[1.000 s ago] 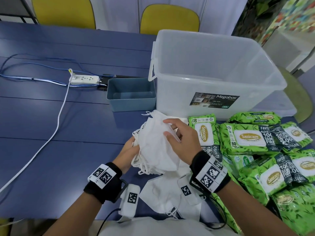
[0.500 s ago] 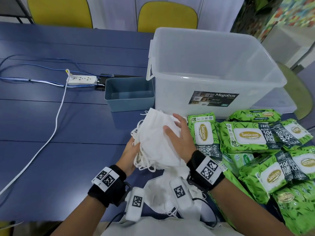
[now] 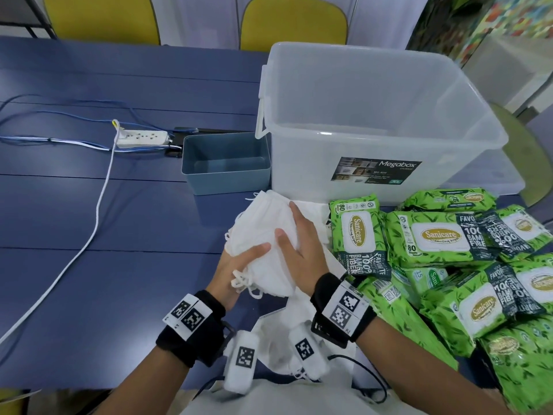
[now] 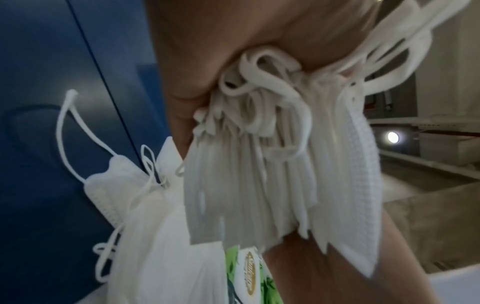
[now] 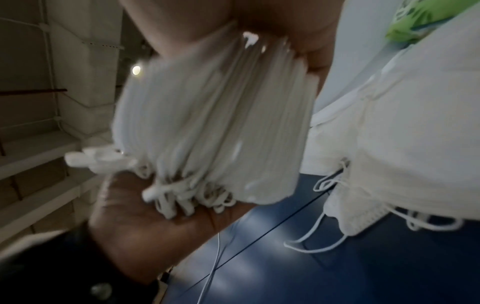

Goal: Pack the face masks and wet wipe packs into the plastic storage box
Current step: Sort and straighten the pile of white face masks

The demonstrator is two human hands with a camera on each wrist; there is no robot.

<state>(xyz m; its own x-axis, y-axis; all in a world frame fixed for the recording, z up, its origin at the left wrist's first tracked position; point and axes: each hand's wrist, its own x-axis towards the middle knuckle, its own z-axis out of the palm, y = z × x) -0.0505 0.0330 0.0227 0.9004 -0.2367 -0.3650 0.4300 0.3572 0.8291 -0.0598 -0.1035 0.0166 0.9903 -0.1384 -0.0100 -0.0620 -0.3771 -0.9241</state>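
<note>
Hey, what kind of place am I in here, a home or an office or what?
Probably an office or meeting room, not a home: a long blue table, yellow chairs along its far side, and a power strip with cables on the tabletop.

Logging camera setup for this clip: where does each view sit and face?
Head: above, looking down at the blue table; both hands hold the white face mask stack.
Left wrist: along the left hand at the stack's edge.
Right wrist: along the right hand; left palm beyond.
Shared: all show the stack; wrist views also show loose masks.
</note>
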